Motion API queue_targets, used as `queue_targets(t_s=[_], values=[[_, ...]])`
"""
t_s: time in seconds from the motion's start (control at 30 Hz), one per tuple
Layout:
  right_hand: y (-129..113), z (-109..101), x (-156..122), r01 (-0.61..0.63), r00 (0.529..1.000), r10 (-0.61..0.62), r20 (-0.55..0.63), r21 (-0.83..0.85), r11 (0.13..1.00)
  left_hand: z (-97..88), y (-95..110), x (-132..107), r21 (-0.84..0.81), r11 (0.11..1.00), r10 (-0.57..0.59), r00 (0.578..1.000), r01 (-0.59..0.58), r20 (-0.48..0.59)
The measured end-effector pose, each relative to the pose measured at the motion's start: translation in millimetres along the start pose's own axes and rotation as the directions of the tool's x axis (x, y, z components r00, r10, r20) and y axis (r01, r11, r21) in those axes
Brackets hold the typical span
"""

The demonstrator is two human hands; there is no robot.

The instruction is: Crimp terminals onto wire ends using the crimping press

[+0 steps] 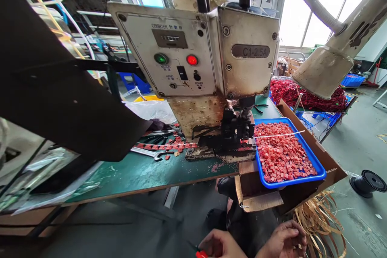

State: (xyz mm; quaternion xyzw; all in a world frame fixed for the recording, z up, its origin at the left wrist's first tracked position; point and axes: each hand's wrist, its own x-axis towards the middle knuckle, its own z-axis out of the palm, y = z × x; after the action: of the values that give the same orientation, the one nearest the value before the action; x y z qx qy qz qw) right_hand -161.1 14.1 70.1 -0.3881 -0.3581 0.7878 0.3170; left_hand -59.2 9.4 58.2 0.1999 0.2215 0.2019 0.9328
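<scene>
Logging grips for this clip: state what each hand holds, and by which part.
Left hand pinches a small red piece at its near end; the rest is cut off. Right hand is curled, and whether it holds anything cannot be told.

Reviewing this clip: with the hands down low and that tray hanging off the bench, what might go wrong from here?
The blue tray of red pieces sits on a cardboard box overhanging the bench edge; a knock might spill it. The left hand holds something small and red well below the bench, where it might drop.
</scene>
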Motion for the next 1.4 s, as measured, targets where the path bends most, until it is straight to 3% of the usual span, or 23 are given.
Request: queue_targets(t_s=[0.3, 0.63, 1.4], values=[[12.4, -5.6, 6.0, 0.011, 1.0, -0.012, 0.02, 0.023, 1.0, -0.2, 0.8, 0.8, -0.022, 1.0, -0.015, 1.0, 0.015, -0.009], [-0.4, -1.6, 0.3, -0.009, 1.0, 0.009, 0.009, -0.011, 1.0, 0.5, 0.9, 0.2, -0.022, 1.0, -0.019, 1.0, 0.019, -0.015], [-3.9, -0.2, -2.0, -0.037, 0.999, 0.037, -0.007, 0.016, 0.999, -1.0, -1.2, 1.1, -0.037, 0.999, -0.004, 1.0, 0.004, -0.013]])
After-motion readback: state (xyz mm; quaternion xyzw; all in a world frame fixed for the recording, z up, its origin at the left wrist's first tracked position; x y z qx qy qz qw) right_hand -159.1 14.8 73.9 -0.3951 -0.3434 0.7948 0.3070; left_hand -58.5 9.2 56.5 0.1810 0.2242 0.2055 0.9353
